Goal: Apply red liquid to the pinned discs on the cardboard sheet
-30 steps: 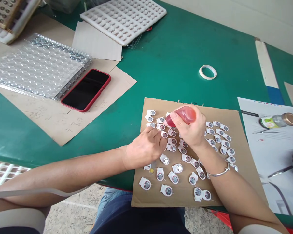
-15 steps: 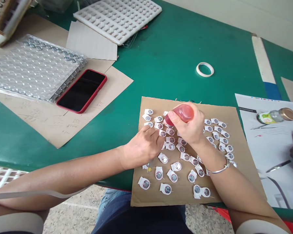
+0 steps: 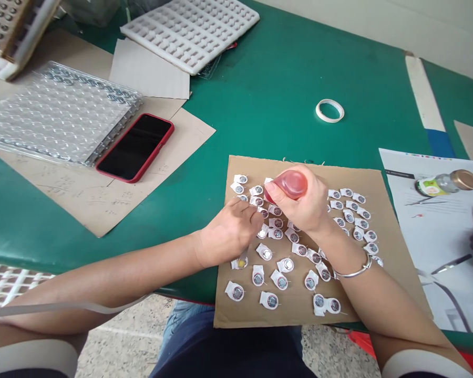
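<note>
A brown cardboard sheet [image 3: 394, 283] lies before me, with several small round metallic discs on white paper tabs [image 3: 280, 281] spread over it. My right hand [image 3: 313, 210] is closed around a soft red translucent squeeze bottle [image 3: 294, 185], tilted over the upper part of the sheet; its outlet end is hidden by my fingers. My left hand [image 3: 228, 231] is closed, knuckles up, over the sheet's left side, close to the discs below the bottle. A thin piece with a yellow patch [image 3: 242, 261] sticks out beneath the left palm; what the fingertips pinch is hidden.
On the green table [image 3: 276, 94] lie a roll of tape [image 3: 330, 111], a red-cased phone [image 3: 136, 148], a clear blister tray [image 3: 63, 115] and a white gridded tray [image 3: 193, 34]. At right, a small glass bottle [image 3: 447, 184] and tweezers [image 3: 451, 264] rest on white paper [image 3: 413, 220].
The view has shifted slightly. The right hand and red bottle have moved a little left; the left hand stays at nearly the same spot, and the yellow-patched piece has dropped away from the palm less than clearly.
</note>
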A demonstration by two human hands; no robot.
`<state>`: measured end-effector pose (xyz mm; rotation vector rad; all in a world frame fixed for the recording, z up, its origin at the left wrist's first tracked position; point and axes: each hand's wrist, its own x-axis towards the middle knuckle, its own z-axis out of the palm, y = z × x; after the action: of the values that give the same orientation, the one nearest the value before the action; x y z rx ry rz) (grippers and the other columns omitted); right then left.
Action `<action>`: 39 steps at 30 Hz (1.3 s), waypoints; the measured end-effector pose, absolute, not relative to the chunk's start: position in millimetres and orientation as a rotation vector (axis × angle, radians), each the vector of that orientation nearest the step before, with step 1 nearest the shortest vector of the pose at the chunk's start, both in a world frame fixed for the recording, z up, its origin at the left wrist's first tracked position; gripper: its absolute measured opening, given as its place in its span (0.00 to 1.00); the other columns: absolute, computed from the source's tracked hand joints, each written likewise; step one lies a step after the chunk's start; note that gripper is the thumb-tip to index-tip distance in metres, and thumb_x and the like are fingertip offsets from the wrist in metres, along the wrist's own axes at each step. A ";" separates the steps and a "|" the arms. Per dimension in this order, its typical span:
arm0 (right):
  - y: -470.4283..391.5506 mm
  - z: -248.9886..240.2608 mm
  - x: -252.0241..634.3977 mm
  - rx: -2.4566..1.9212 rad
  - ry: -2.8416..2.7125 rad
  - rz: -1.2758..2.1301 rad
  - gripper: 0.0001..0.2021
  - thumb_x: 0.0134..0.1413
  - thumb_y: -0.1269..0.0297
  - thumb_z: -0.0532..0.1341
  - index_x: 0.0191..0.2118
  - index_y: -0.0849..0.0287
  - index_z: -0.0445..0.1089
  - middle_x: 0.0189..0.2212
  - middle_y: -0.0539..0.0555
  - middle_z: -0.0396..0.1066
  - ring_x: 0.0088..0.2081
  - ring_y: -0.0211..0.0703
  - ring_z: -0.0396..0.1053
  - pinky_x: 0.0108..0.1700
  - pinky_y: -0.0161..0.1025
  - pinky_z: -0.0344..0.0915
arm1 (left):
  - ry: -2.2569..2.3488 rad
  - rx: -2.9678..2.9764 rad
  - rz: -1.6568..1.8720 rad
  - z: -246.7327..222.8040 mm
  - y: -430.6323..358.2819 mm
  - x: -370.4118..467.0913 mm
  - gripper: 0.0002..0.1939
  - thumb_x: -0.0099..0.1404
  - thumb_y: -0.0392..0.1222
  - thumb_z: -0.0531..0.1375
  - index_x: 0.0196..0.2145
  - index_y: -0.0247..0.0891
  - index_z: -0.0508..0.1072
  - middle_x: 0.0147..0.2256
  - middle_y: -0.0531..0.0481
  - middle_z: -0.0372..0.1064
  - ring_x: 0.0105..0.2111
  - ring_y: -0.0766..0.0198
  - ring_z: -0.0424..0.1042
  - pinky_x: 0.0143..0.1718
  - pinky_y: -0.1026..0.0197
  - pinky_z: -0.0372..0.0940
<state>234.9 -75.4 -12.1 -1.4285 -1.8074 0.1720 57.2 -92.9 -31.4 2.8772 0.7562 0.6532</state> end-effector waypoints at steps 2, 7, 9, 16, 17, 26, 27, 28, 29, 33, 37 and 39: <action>-75.2 -10.5 233.4 -1.414 -1.826 0.189 0.14 0.45 0.51 0.64 0.30 0.57 0.65 0.25 0.49 0.71 0.27 0.38 0.68 0.30 0.38 0.66 | 0.749 2.800 0.653 -28.0 -89.6 55.0 0.08 0.59 0.29 0.49 0.24 0.34 0.64 0.25 0.45 0.65 0.27 0.62 0.64 0.29 0.57 0.62; -67.7 8.4 235.7 -1.429 -1.707 0.265 0.15 0.46 0.50 0.63 0.30 0.57 0.65 0.24 0.50 0.70 0.26 0.38 0.69 0.28 0.39 0.67 | 0.789 2.501 0.780 -28.1 -78.5 46.6 0.05 0.58 0.30 0.53 0.28 0.35 0.66 0.24 0.50 0.66 0.26 0.64 0.65 0.29 0.59 0.61; -65.1 19.6 242.3 -1.433 -1.624 0.357 0.14 0.48 0.50 0.62 0.31 0.56 0.66 0.24 0.50 0.70 0.25 0.38 0.70 0.27 0.38 0.67 | 0.780 2.432 0.812 -30.1 -74.8 43.8 0.04 0.59 0.30 0.54 0.30 0.36 0.66 0.26 0.50 0.68 0.27 0.64 0.67 0.30 0.60 0.61; -96.2 17.0 266.9 -1.380 -1.376 0.697 0.12 0.51 0.55 0.61 0.40 0.53 0.66 0.32 0.52 0.73 0.25 0.40 0.73 0.20 0.35 0.66 | 0.797 2.400 0.808 -33.2 -72.4 41.4 0.03 0.59 0.31 0.56 0.30 0.36 0.67 0.26 0.51 0.69 0.27 0.65 0.69 0.29 0.61 0.60; -104.3 10.5 268.0 -1.390 -1.356 0.704 0.13 0.50 0.56 0.62 0.40 0.53 0.67 0.35 0.53 0.73 0.28 0.41 0.74 0.20 0.36 0.68 | 0.793 2.395 0.810 -33.6 -72.8 41.5 0.03 0.59 0.31 0.56 0.30 0.36 0.67 0.27 0.51 0.69 0.28 0.64 0.69 0.29 0.61 0.61; -132.5 -20.3 262.4 -1.491 -1.436 0.608 0.14 0.45 0.63 0.65 0.41 0.55 0.70 0.38 0.52 0.73 0.37 0.43 0.73 0.40 0.46 0.73 | 0.841 2.411 0.822 -37.6 -74.6 41.6 0.02 0.60 0.33 0.56 0.31 0.36 0.68 0.28 0.50 0.70 0.30 0.64 0.70 0.31 0.60 0.63; -131.4 -19.9 261.6 -1.485 -1.444 0.596 0.14 0.45 0.63 0.65 0.40 0.55 0.70 0.38 0.52 0.74 0.37 0.43 0.73 0.40 0.45 0.73 | 0.845 2.414 0.827 -38.2 -74.6 41.6 0.02 0.60 0.33 0.56 0.31 0.36 0.68 0.28 0.50 0.70 0.29 0.64 0.70 0.31 0.60 0.63; -130.3 -19.4 261.0 -1.480 -1.455 0.580 0.13 0.44 0.63 0.65 0.40 0.56 0.71 0.37 0.52 0.74 0.36 0.42 0.73 0.39 0.44 0.72 | 0.848 2.418 0.832 -38.8 -74.5 41.5 0.02 0.60 0.33 0.56 0.31 0.36 0.68 0.28 0.50 0.70 0.29 0.64 0.70 0.31 0.60 0.63; -129.3 -18.9 260.4 -1.475 -1.467 0.559 0.13 0.44 0.63 0.65 0.40 0.56 0.71 0.37 0.52 0.74 0.36 0.41 0.73 0.39 0.43 0.72 | 0.847 2.421 0.838 -39.3 -74.5 41.4 0.02 0.60 0.34 0.56 0.31 0.36 0.68 0.28 0.50 0.70 0.29 0.64 0.70 0.31 0.60 0.63; -127.8 -18.5 259.5 -1.475 -1.495 0.511 0.12 0.44 0.64 0.65 0.39 0.56 0.71 0.36 0.51 0.74 0.36 0.39 0.72 0.38 0.39 0.71 | 0.840 2.412 0.829 -40.0 -74.7 41.0 0.02 0.60 0.33 0.56 0.31 0.36 0.68 0.28 0.50 0.70 0.30 0.64 0.70 0.32 0.60 0.63; -127.7 -20.0 260.0 -1.480 -1.513 0.506 0.12 0.44 0.63 0.65 0.39 0.56 0.71 0.36 0.51 0.74 0.37 0.40 0.72 0.38 0.39 0.71 | 0.844 2.412 0.824 -40.4 -75.0 40.9 0.02 0.60 0.33 0.56 0.32 0.36 0.68 0.29 0.50 0.70 0.30 0.64 0.70 0.32 0.60 0.62; -127.4 -20.6 260.0 -1.484 -1.526 0.505 0.12 0.44 0.62 0.65 0.39 0.56 0.71 0.35 0.51 0.75 0.36 0.39 0.72 0.38 0.39 0.71 | 0.850 2.417 0.828 -40.7 -75.1 40.9 0.02 0.60 0.33 0.56 0.32 0.36 0.68 0.29 0.50 0.70 0.30 0.64 0.70 0.32 0.60 0.62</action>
<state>260.0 -127.4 -20.6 -1.4839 -1.5263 0.5053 40.9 -75.1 -40.7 2.4174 0.8503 0.8275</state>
